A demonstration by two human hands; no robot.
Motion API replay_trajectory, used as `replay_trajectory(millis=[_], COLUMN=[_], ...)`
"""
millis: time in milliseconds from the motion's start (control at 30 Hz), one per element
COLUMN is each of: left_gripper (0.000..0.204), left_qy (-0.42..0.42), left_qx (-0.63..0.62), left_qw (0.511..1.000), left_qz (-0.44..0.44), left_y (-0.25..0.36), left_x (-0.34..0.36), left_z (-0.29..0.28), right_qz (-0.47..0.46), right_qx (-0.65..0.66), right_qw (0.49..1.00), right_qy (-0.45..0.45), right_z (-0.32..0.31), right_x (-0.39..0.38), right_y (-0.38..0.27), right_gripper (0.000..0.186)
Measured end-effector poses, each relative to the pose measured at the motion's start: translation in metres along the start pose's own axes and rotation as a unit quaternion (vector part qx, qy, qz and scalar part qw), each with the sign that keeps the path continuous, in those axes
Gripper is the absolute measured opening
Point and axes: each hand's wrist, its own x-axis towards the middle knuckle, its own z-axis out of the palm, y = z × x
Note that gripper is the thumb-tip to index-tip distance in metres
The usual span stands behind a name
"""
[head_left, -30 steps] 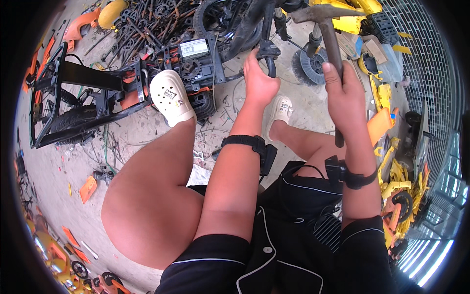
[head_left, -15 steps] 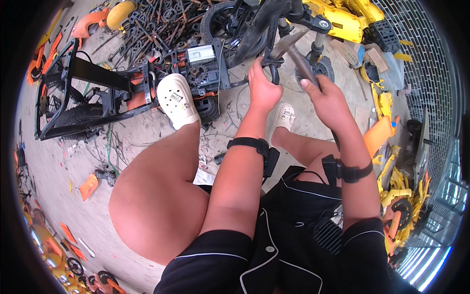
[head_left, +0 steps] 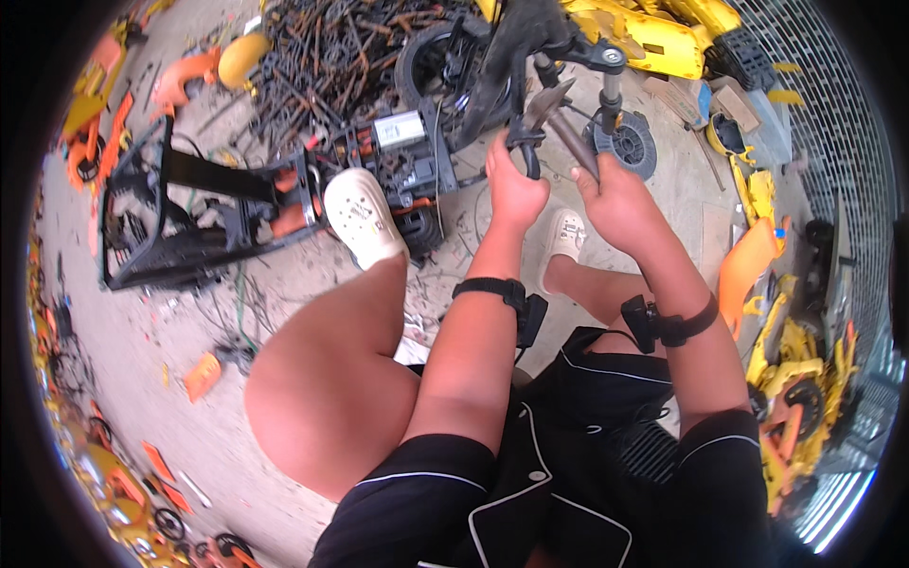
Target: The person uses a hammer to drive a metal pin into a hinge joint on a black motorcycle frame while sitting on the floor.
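My right hand (head_left: 615, 206) is closed around the dark handle of a hammer (head_left: 574, 142). Its metal head sits just above my left hand, beside a black curved metal bar (head_left: 532, 159). Around that bar my left hand (head_left: 517, 189) is closed, though its fingers are partly hidden. The bar belongs to the upright front end of a stripped vehicle, with a shock absorber (head_left: 612, 93) to its right. The black frame (head_left: 199, 265) extends to the left, and my left foot in a cream clog (head_left: 362, 213) is on it.
Behind the frame are a heap of rusty metal parts (head_left: 327, 71) and a black wheel (head_left: 421, 71). Yellow plastic panels (head_left: 653, 43) lie at the far right, with an orange panel (head_left: 743, 270) nearer. A round grey disc (head_left: 630, 147) is on the concrete floor (head_left: 189, 327).
My right hand has moved left, bringing the hammer head lower and nearer to my left hand. My left hand keeps its grip on the bar. The whole view has shifted slightly.
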Motion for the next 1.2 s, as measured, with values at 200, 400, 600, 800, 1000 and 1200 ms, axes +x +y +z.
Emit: replay_trajectory(millis=[200, 400, 600, 800, 1000, 1200], left_gripper=[0.102, 0.074, 0.055, 0.046, 0.035, 0.043], left_qy=[-0.11, -0.142, -0.056, -0.041, -0.069, -0.101], left_qx=[-0.079, -0.16, -0.108, -0.091, -0.122, -0.132], left_qw=[0.989, 0.966, 0.975, 0.981, 0.974, 0.971], left_qz=[-0.065, -0.143, -0.184, -0.166, -0.177, -0.171], left_y=[-0.005, 0.036, 0.082, 0.075, 0.067, 0.055], left_x=[0.012, 0.032, 0.047, 0.046, 0.054, 0.059], left_z=[-0.017, -0.046, -0.031, -0.02, -0.026, -0.036], right_qz=[0.102, 0.129, 0.127, 0.132, 0.142, 0.133], right_qx=[0.325, 0.592, 0.628, 0.671, 0.656, 0.56], right_qw=[0.94, 0.796, 0.768, 0.729, 0.741, 0.817], right_qy=[-0.018, 0.008, 0.004, -0.022, -0.03, -0.031], right_z=[0.001, 0.024, 0.017, 0.008, 0.004, 0.002], right_x=[-0.001, 0.005, 0.025, 0.028, 0.028, 0.029], right_y=[0.019, 0.048, 0.032, 0.02, 0.023, 0.039], right_gripper=[0.041, 0.03, 0.023, 0.019, 0.02, 0.023])
